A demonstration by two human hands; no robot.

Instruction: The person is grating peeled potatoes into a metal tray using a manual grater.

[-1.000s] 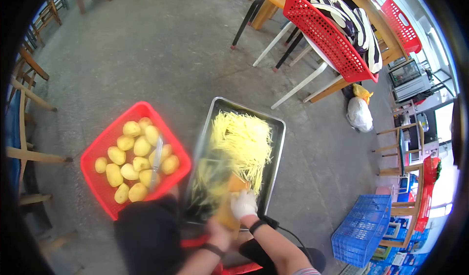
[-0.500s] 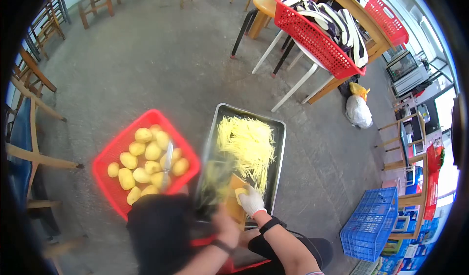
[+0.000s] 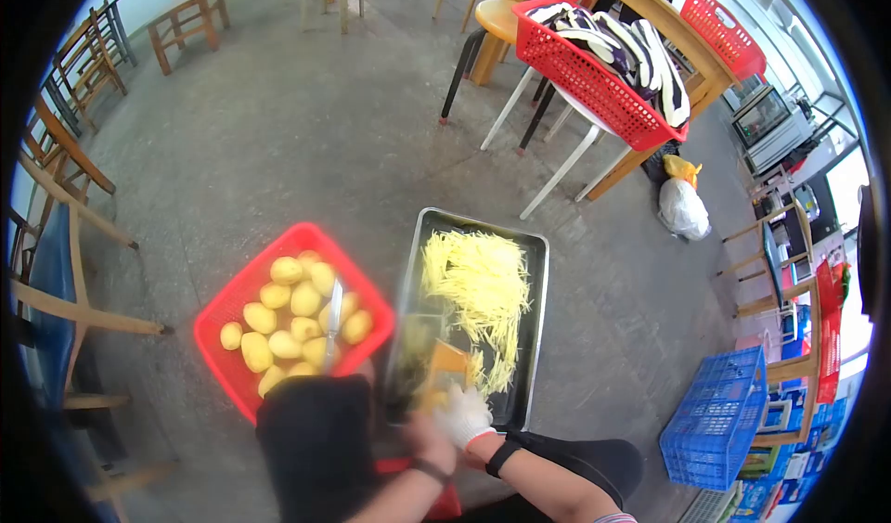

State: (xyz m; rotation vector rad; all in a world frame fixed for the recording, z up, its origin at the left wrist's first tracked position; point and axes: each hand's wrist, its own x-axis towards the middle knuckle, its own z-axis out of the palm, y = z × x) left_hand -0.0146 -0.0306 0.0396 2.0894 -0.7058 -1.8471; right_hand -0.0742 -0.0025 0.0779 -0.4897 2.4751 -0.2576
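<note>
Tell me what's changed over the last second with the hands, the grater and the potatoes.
The gloved right hand pulled back down the grater to its near end, toward the body. The left hand kept its grip on the grater's near end. Nothing was picked up or let go. The tray, the potato shreds, the red basket of potatoes and the knife on them stayed put.

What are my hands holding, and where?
Left hand grips the near end of the orange-brown grater board; gloved right hand presses on its face, anything beneath hidden.
</note>
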